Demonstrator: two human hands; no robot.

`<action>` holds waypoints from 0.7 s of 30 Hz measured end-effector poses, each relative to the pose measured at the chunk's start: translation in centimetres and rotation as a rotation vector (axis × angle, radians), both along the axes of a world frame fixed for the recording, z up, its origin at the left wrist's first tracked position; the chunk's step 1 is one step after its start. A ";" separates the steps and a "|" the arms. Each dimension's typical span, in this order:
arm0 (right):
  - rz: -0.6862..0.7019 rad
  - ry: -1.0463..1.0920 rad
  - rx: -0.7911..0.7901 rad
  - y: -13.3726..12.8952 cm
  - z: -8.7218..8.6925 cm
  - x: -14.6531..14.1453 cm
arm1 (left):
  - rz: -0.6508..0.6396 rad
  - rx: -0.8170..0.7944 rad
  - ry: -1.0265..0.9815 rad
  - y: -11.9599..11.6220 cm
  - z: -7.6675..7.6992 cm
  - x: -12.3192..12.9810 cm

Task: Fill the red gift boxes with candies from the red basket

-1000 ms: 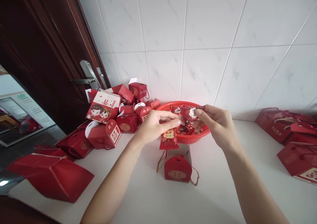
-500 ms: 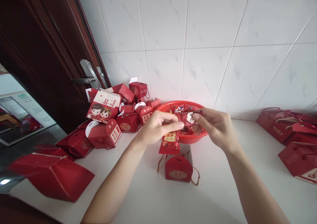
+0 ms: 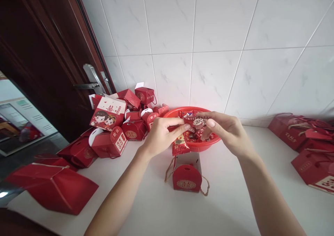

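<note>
My left hand [image 3: 163, 135] is closed, pinching wrapped candies between thumb and fingers. One is a dark red packet [image 3: 196, 120] lettered "SWEET SUGAR"; a red and gold packet [image 3: 181, 144] hangs below the fingers. My right hand [image 3: 225, 130] is at the right end of the dark red packet, its thumb and fingers apart. Both hands are over a red plastic basket [image 3: 208, 146] of wrapped candies, partly hidden by them. In front of the basket stands an open red gift box [image 3: 187, 178] with rope handles, its round-topped front facing me.
Red gift boxes [image 3: 108, 114] are piled at left, with a larger red box [image 3: 60, 187] nearer. More red boxes [image 3: 313, 168] stand at right on the white table [image 3: 224, 197]. Behind are a tiled wall [image 3: 216, 27] and a dark wooden door [image 3: 47, 38] with a metal handle.
My right thumb and fingers have spread apart from their pinch on the dark red packet. The packet has turned so its lettering shows. The red and gold packet has shifted up a little.
</note>
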State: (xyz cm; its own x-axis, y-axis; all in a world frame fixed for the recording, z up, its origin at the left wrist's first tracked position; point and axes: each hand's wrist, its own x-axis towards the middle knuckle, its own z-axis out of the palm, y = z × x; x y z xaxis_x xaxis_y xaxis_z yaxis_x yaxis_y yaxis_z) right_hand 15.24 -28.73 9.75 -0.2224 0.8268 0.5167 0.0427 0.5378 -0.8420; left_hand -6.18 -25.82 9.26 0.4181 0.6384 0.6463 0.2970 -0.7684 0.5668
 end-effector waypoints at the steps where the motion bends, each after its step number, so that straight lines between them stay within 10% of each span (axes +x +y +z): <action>1: 0.003 0.009 -0.008 0.0 0.0 0.0 | 0.011 0.078 -0.001 0.2 -0.2 0.0; 5: 0.018 0.083 -0.026 0.2 -0.4 0.1 | 0.046 0.219 -0.014 0.7 -0.8 -0.3; 14: 0.114 0.172 0.007 0.3 -0.6 0.1 | -0.197 -0.398 -0.076 0.1 0.9 -0.7; 21: 0.077 0.108 0.053 0.3 -0.7 0.1 | -0.253 -0.505 -0.015 -0.2 1.2 -0.8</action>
State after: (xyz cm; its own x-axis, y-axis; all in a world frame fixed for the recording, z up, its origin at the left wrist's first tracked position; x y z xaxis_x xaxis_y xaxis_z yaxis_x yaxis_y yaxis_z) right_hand 15.33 -28.39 9.09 -0.2245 0.7803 0.5837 -0.0899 0.5799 -0.8097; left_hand -6.99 -26.02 10.44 0.5917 0.7509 0.2934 0.1282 -0.4469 0.8853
